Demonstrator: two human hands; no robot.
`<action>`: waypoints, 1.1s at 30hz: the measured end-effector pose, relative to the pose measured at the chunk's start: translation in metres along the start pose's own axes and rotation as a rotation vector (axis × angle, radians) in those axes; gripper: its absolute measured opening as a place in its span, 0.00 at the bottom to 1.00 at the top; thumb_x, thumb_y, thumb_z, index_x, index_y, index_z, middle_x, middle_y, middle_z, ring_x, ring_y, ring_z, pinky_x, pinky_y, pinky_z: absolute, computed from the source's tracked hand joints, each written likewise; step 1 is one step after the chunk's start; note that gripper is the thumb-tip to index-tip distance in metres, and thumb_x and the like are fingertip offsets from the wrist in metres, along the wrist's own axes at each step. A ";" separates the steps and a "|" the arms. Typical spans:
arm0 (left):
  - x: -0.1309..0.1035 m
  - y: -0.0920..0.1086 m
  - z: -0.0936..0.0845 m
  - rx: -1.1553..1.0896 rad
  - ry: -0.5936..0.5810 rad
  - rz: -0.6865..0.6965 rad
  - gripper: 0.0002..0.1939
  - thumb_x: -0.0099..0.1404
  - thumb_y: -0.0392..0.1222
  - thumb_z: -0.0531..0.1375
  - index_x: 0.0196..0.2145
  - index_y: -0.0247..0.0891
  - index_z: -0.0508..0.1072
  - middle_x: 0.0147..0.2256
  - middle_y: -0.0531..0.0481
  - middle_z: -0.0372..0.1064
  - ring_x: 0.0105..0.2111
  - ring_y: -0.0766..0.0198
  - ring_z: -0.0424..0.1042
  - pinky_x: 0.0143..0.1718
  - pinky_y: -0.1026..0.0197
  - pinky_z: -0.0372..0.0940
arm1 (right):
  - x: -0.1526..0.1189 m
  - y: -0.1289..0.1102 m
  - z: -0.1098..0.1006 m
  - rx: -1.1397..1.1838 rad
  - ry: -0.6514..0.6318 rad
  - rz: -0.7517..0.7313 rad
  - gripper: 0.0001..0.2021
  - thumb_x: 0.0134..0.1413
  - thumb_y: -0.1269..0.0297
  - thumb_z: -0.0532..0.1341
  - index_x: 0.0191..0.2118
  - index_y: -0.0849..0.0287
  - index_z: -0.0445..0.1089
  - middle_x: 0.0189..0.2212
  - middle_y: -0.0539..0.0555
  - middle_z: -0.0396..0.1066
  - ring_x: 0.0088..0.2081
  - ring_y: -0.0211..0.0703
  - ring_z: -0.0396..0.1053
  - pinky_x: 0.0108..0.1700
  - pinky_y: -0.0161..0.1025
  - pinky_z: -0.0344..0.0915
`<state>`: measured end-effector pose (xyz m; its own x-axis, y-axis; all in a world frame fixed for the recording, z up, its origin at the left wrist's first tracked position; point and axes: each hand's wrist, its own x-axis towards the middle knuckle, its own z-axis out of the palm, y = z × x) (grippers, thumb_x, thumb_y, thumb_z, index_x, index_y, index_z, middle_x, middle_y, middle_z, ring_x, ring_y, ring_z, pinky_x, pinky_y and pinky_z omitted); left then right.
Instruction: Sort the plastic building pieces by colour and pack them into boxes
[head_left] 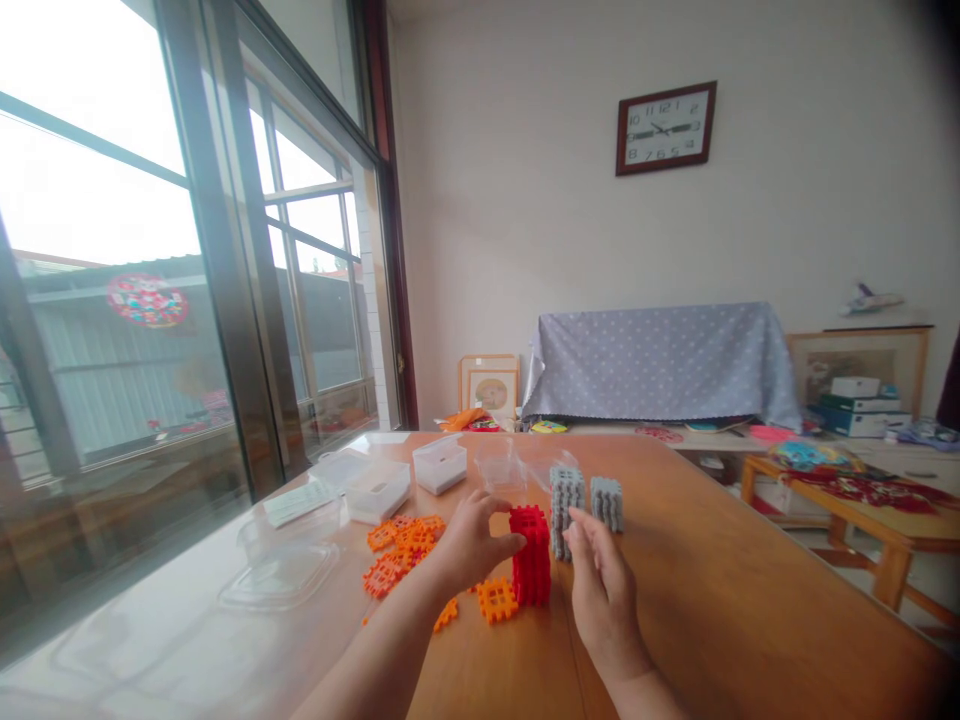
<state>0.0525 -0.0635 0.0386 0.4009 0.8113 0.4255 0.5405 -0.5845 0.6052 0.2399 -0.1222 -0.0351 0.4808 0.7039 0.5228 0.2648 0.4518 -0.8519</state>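
A tall red stack of notched plastic building tiles (pixel 531 560) stands on the table in front of me. My left hand (pixel 474 540) is at its left side, thumb and index finger apart, the thumb tip at the stack's upper edge; whether it touches is unclear. On the other side, my right hand (pixel 606 585) is raised with loosely bent fingers and nothing visible in them. Its fingertips overlap the view of a tall grey tile stack (pixel 568 500). A shorter grey stack (pixel 607 503) is just beyond. Loose orange tiles (pixel 397 560) lie left, and one orange tile (pixel 496 600) sits beside the red stack.
Clear plastic boxes (pixel 439 465) and a transparent lid (pixel 281 577) are on the left of the wooden table (pixel 697 620). A large window (pixel 120 250) borders the left side. A low wooden side table (pixel 862 510) with coloured items stands at the right.
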 end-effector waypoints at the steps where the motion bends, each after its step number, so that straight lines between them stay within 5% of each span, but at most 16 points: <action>1: -0.002 0.000 0.001 -0.020 0.002 -0.018 0.26 0.55 0.46 0.71 0.51 0.38 0.78 0.51 0.40 0.73 0.53 0.47 0.71 0.57 0.49 0.64 | 0.000 0.002 0.000 -0.010 0.002 -0.016 0.23 0.66 0.45 0.55 0.55 0.55 0.72 0.53 0.61 0.76 0.53 0.53 0.74 0.53 0.48 0.70; 8: -0.027 0.005 0.020 -0.368 0.085 -0.191 0.25 0.68 0.47 0.60 0.59 0.35 0.73 0.59 0.38 0.71 0.60 0.46 0.68 0.61 0.45 0.62 | 0.002 0.010 -0.001 -0.215 -0.038 -0.120 0.21 0.68 0.48 0.53 0.52 0.56 0.75 0.50 0.61 0.77 0.51 0.54 0.74 0.54 0.51 0.69; 14: -0.040 0.015 0.034 -0.541 0.012 -0.130 0.22 0.71 0.48 0.56 0.59 0.39 0.73 0.59 0.46 0.72 0.64 0.51 0.64 0.68 0.48 0.55 | 0.003 0.005 -0.003 -0.371 -0.122 -0.279 0.19 0.71 0.55 0.51 0.47 0.56 0.77 0.47 0.59 0.78 0.50 0.54 0.73 0.56 0.51 0.66; 23: -0.037 0.020 0.033 -0.585 -0.032 -0.086 0.21 0.70 0.46 0.57 0.58 0.40 0.73 0.58 0.46 0.72 0.60 0.53 0.68 0.66 0.49 0.57 | 0.002 0.005 -0.003 -0.356 -0.157 -0.274 0.19 0.71 0.55 0.50 0.48 0.56 0.77 0.47 0.59 0.78 0.50 0.54 0.71 0.56 0.51 0.64; 30: -0.055 -0.008 0.037 -0.260 0.152 -0.237 0.19 0.64 0.37 0.56 0.53 0.36 0.73 0.53 0.38 0.74 0.55 0.52 0.71 0.58 0.49 0.64 | 0.004 0.004 -0.003 -0.310 -0.099 -0.176 0.21 0.71 0.51 0.49 0.43 0.56 0.76 0.43 0.58 0.78 0.48 0.53 0.72 0.54 0.48 0.64; 33: -0.070 -0.011 0.032 0.032 0.077 -0.225 0.15 0.62 0.34 0.56 0.45 0.40 0.76 0.47 0.44 0.76 0.50 0.52 0.72 0.53 0.51 0.63 | 0.005 0.008 -0.003 -0.293 -0.092 -0.152 0.22 0.70 0.49 0.48 0.41 0.55 0.76 0.42 0.57 0.78 0.47 0.53 0.72 0.53 0.47 0.64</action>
<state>0.0420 -0.1145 -0.0196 0.2112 0.9189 0.3332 0.6336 -0.3883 0.6691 0.2467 -0.1165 -0.0389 0.3433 0.6932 0.6338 0.5629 0.3883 -0.7296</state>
